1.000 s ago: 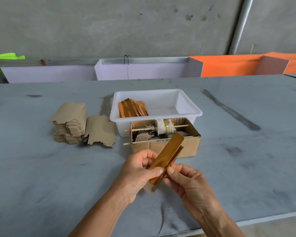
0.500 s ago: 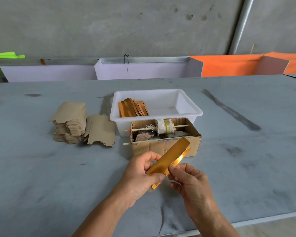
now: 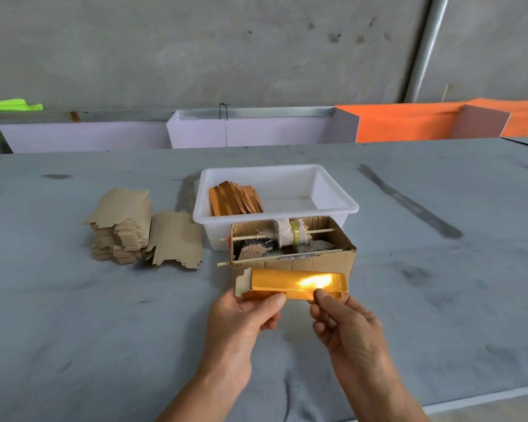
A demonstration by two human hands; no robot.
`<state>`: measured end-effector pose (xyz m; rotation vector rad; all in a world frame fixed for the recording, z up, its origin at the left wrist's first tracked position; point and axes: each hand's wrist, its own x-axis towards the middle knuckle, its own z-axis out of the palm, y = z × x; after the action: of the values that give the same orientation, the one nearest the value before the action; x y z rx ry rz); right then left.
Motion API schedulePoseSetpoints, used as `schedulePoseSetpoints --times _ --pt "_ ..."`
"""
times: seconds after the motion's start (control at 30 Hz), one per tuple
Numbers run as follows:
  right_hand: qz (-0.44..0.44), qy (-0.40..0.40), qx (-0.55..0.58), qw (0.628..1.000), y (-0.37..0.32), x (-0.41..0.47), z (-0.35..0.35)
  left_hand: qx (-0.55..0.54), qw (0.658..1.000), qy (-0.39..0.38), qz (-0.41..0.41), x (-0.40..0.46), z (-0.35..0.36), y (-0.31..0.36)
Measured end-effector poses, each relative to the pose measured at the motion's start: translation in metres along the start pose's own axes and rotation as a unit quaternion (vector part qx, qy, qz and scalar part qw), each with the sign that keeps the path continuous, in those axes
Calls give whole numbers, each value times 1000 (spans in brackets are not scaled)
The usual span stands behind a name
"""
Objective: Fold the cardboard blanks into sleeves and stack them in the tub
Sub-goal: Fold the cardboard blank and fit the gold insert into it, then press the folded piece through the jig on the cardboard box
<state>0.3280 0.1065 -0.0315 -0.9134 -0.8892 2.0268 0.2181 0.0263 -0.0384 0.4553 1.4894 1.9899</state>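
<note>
A shiny gold cardboard sleeve (image 3: 290, 283) lies level and sideways above the table, a brown flap sticking out at its left end. My left hand (image 3: 244, 321) pinches its lower left edge between thumb and fingers. My right hand (image 3: 343, 325) pinches its lower right edge. Behind stands the white tub (image 3: 333, 190), holding several folded gold sleeves (image 3: 235, 197) leaning at its left side. A pile of flat brown blanks (image 3: 121, 226) sits left of the tub, with one loose blank (image 3: 177, 239) leaning beside it.
An open cardboard box (image 3: 305, 263) with a tape roll on a stick and scraps stands right in front of the tub, just behind the held sleeve. Purple and orange boards (image 3: 256, 129) line the table's far edge. The near table edge runs at lower right.
The sleeve has swung from a steep tilt to lying level and sideways. Both hands moved apart along it, and its gold face now turns up and catches the light.
</note>
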Motion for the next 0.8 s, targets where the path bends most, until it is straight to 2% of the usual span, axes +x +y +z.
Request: schedulePoseSetpoints --times 0.1,0.27,0.33,0.4,0.43,0.5,0.53,0.6,0.73,0.8 --pt "9 -3 -3 1000 3 -2 7 -52 998 17 -17 2 3 -2" --pt "17 0 -28 999 0 -1 10 -62 997 7 -45 12 2 -2" --pt "18 -6 -64 998 -2 1 12 -61 997 13 -45 17 1 -2" --pt "-22 26 -149 988 -5 5 11 -68 997 22 -42 21 -1 -4" --pt "-73 65 -215 972 -9 8 9 -71 996 27 -41 23 -2 -5" --pt "-210 126 -338 909 -22 12 8 -71 996 31 -36 27 -5 -8" --pt "-269 129 -388 872 -30 14 10 -68 997 32 -34 28 -6 -9" --pt "-334 102 -464 814 -45 23 20 -60 997 39 -31 31 -7 -12" --pt "-338 68 -642 685 -59 54 40 -52 997 48 -25 32 -6 -18" --pt "-307 51 -696 648 -62 67 45 -51 997 45 -19 32 -5 -18"
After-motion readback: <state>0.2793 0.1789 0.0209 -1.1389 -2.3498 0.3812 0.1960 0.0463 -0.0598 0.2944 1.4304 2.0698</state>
